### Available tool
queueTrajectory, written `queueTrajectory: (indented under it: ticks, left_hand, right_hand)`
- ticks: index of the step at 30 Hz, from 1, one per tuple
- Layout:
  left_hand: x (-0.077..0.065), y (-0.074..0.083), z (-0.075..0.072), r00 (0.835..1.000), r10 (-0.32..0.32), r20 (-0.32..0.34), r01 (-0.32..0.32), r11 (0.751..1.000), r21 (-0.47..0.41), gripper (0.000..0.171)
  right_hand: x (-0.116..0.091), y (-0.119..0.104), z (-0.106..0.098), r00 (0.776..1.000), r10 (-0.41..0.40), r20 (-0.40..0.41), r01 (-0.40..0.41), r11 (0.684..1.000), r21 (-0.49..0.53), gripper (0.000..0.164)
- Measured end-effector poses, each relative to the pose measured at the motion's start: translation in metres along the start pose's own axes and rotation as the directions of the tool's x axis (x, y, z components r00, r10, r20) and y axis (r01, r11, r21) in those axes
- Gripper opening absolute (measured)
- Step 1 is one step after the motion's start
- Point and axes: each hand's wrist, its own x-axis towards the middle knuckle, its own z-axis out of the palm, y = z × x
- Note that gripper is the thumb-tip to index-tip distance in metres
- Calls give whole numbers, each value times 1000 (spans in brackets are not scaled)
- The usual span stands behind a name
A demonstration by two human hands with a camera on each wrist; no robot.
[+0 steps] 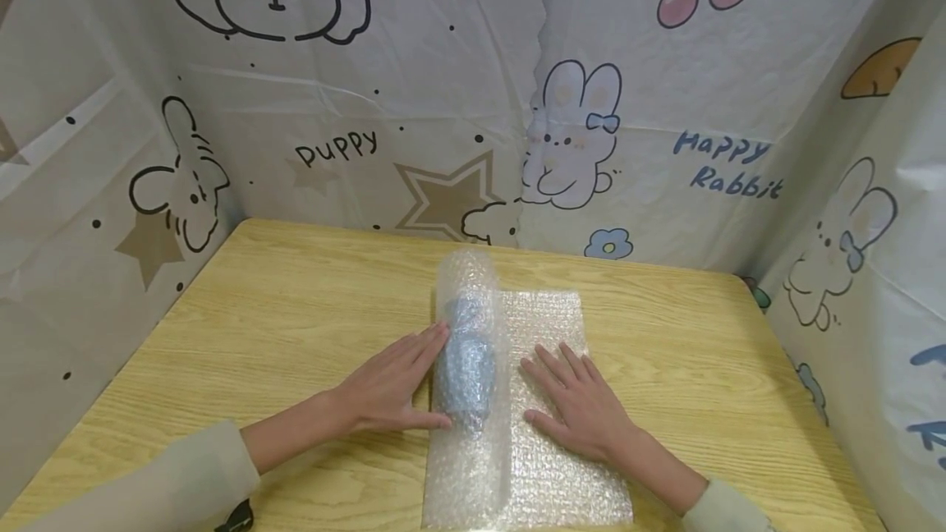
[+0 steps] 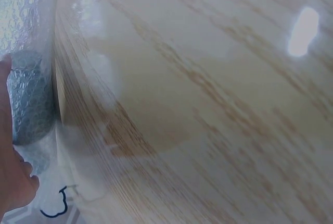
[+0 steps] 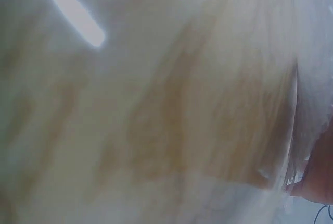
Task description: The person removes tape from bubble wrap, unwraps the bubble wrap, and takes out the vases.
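A bluish, bottle-like object (image 1: 469,372) lies rolled inside bubble wrap (image 1: 467,483), its outline blurred by the layers. My left hand (image 1: 395,384) rests along the left side of the roll, fingers extended and thumb touching it near the lower end of the object. To the right of the roll, a flat stretch of the wrap spreads over the table, and my right hand (image 1: 580,409) lies on it with fingers spread. In the left wrist view the wrapped object (image 2: 32,99) shows beside my fingers. Only part of my right hand (image 3: 318,177) appears in the right wrist view, at the wrap's edge.
The wood-grain table (image 1: 318,294) extends on both sides of the wrap. Printed cloth (image 1: 443,105) hangs behind it and at both sides. A small black item (image 1: 236,517) shows under the left sleeve at the front.
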Motion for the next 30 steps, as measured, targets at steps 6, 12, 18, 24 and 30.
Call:
queueTrajectory:
  ticks: [6, 12, 18, 24, 30]
  left_hand:
    - [-1, 0, 0, 1000, 11, -14, -10, 1000, 23, 117]
    - [-1, -2, 0, 996, 51, -79, -46, 997, 55, 116]
    - [0, 0, -1, 989, 80, -124, -75, 996, 44, 109]
    - [5, 3, 0, 985, 86, -148, -82, 996, 28, 105]
    - [14, 11, -2, 987, 52, -149, -49, 999, 19, 105]
  right_hand:
    - [-2, 0, 0, 999, 9, 49, -9, 1000, 7, 67]
    - [-2, -2, -1, 996, 14, 86, -16, 1000, 15, 67]
    - [-2, -3, -2, 995, 22, 97, -23, 1000, 10, 67]
    - [-2, -4, -1, 996, 20, 86, -21, 1000, 11, 67]
    - [-2, -3, 0, 996, 22, 81, -22, 1000, -1, 66]
